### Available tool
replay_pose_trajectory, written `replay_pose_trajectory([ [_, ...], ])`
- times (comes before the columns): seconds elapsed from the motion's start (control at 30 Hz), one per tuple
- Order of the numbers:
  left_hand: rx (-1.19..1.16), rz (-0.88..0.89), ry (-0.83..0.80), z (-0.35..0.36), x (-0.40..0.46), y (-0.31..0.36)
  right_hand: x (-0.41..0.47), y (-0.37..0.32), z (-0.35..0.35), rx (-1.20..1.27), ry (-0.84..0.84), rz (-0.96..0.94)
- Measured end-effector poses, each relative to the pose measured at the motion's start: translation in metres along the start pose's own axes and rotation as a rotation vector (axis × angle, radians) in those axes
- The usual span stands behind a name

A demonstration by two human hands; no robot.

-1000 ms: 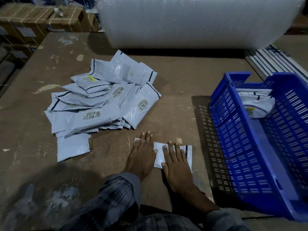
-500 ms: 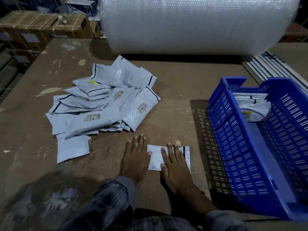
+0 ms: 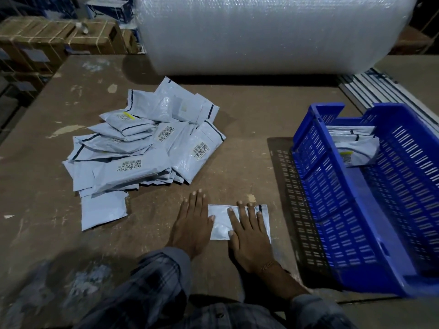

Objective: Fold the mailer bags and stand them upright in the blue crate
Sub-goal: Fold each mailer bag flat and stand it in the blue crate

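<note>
A small white folded mailer bag (image 3: 219, 222) lies flat on the brown table near the front edge. My right hand (image 3: 249, 231) presses down on its right half with straight fingers. Just left of the bag, my left hand (image 3: 191, 224) lies flat on the table, its thumb touching the bag's left edge. A loose pile of grey-white mailer bags (image 3: 142, 150) with barcode labels sits to the left and behind. The blue crate (image 3: 332, 210) stands at the right, and a few folded mailer bags (image 3: 356, 150) stand at its far end.
A huge roll of bubble wrap (image 3: 261, 32) lies across the back of the table. Strapped cardboard boxes (image 3: 47, 41) are stacked beyond the left edge. Flat white and dark panels (image 3: 370, 91) lie behind the crate at the right.
My left hand has slid left off the folded bag onto the table, so more of the bag shows. My right hand stays pressed on it. The view has tilted slightly.
</note>
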State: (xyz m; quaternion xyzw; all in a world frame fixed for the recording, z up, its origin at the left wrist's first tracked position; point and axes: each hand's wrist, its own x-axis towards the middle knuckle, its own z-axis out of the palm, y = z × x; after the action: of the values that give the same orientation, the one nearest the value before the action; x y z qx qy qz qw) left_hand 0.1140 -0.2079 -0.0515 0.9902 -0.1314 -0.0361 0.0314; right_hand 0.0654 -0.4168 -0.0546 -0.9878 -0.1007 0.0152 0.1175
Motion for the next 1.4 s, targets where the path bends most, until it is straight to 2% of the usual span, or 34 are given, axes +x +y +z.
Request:
replay_pose_trajectory([
  [0.1, 0.008, 0.195, -0.016, 0.001, -0.01, -0.002, 0.009, -0.001, -0.004, -0.034, -0.015, 0.038],
  [0.17, 0.02, 0.253, -0.035, -0.001, -0.012, -0.013, 0.012, -0.003, -0.007, -0.05, -0.033, 0.053],
  [0.23, 0.043, 0.202, -0.024, -0.001, -0.008, -0.023, 0.008, -0.007, -0.008, -0.039, -0.045, 0.067],
  [0.33, 0.037, 0.036, -0.013, -0.006, -0.002, -0.025, -0.001, -0.016, -0.007, -0.027, -0.047, 0.075],
  [0.37, 0.038, 0.039, -0.021, -0.008, -0.001, -0.022, -0.002, -0.017, -0.006, -0.039, -0.049, 0.072],
  [0.53, 0.042, 0.312, -0.02, -0.006, -0.014, -0.011, 0.019, -0.01, -0.004, -0.057, -0.056, 0.09],
  [0.63, -0.044, 0.233, -0.089, -0.006, -0.012, -0.017, 0.023, -0.016, -0.003, -0.083, -0.069, 0.114],
  [0.73, 0.005, 0.149, -0.093, -0.011, -0.009, -0.018, 0.005, -0.024, -0.006, -0.049, -0.081, 0.1],
  [0.87, 0.002, 0.152, -0.103, -0.011, -0.007, -0.021, 0.007, -0.026, -0.028, -0.14, -0.121, 0.055],
  [1.0, -0.168, 0.229, -0.001, -0.022, -0.004, -0.035, 0.038, -0.017, -0.059, -0.085, -0.143, 0.098],
  [1.1, -0.382, 0.233, 0.082, -0.044, -0.001, -0.04, 0.052, -0.016, -0.076, -0.113, -0.103, 0.015],
  [1.27, -0.432, 0.191, -0.014, -0.065, 0.007, -0.035, 0.05, -0.006, -0.079, -0.09, -0.059, 0.014],
  [1.4, -0.365, 0.119, -0.052, -0.052, 0.0, -0.04, 0.046, -0.003, -0.069, -0.008, -0.159, 0.012],
])
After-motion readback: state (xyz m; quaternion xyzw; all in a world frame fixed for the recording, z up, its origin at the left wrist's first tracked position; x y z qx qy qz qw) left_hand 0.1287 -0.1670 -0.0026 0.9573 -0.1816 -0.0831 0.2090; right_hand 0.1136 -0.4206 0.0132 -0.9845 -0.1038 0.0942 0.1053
